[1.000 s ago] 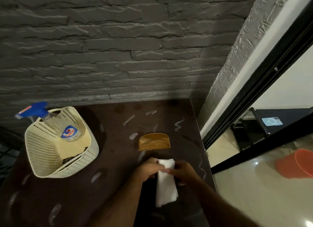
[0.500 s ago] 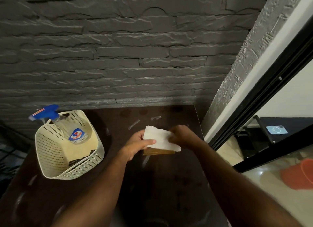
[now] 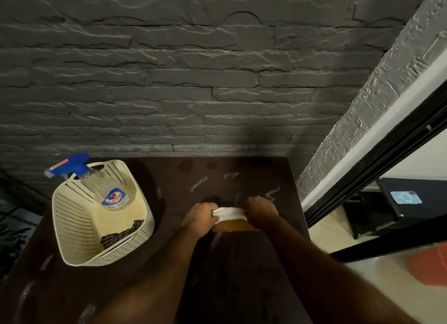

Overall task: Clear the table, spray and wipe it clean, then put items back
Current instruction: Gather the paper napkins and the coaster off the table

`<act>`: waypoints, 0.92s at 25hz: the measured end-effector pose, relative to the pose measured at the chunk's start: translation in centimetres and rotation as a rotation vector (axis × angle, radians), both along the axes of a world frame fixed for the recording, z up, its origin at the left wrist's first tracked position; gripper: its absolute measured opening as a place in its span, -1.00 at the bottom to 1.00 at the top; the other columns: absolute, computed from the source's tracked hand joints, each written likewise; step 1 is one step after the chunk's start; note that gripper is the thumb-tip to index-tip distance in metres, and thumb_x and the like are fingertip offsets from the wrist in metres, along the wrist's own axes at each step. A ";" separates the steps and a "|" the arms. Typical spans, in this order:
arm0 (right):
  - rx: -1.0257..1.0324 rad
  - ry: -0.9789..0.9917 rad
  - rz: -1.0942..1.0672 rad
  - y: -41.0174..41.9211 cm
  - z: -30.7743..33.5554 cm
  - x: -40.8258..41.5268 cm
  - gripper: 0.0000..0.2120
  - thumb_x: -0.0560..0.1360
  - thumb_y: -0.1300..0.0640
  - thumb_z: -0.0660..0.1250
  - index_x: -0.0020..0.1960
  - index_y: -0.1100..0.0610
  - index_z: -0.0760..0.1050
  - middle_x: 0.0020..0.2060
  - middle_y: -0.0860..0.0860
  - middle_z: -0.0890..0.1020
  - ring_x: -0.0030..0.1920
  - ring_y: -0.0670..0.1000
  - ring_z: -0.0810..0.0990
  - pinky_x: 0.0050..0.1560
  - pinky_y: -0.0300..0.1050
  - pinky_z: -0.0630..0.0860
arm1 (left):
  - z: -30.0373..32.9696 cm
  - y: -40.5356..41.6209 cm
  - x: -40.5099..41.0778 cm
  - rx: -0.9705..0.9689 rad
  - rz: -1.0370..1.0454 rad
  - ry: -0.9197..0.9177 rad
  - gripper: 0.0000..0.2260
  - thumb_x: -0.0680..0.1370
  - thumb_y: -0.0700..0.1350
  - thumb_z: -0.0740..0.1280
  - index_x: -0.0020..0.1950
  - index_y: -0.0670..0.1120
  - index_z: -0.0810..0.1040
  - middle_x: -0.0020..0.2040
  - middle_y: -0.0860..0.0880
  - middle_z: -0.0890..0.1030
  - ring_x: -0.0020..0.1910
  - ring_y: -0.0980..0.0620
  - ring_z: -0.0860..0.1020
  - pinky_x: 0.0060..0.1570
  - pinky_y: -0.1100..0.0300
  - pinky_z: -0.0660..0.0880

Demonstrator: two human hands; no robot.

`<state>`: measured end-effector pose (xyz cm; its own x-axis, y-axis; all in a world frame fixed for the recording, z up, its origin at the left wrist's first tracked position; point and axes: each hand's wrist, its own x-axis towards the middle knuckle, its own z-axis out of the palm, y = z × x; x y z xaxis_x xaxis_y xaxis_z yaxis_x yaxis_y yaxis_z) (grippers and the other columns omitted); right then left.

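Left hand (image 3: pixel 202 216) and right hand (image 3: pixel 260 211) each pinch an end of the white tissue (image 3: pixel 228 213), now bunched narrow directly over the amber holder (image 3: pixel 235 226); refolding probably precedes reinsertion.

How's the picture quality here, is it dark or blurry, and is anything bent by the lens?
Head view: dim, light coming from the doorway on the right; the dark table shows pale shiny streaks; the white cloth between the left hand and right hand looks bright and slightly soft; the wide lens bows the door frame and wall lines.
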<state>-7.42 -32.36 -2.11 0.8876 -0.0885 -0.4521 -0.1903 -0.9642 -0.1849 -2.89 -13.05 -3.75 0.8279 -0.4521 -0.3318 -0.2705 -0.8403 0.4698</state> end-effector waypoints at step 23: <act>0.036 0.006 -0.008 -1.4 -1.9 0.0 -0.65 0.65 -0.08 0.16 0.28 0.10 0.52 0.18 0.14 0.63 0.18 0.16 0.61 0.17 0.01 0.48 | -0.6 -1.5 1.2 0.129 -0.313 -0.099 -0.77 0.59 0.16 0.16 0.09 0.09 0.51 0.02 0.07 0.55 0.04 0.06 0.49 0.02 0.11 0.35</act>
<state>-7.44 -33.71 -3.97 0.8844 -0.0791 -0.4600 -0.1988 -0.9555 -0.2179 -1.71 -14.51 -4.31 0.6870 -0.6485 -0.3278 -0.5628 -0.7602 0.3244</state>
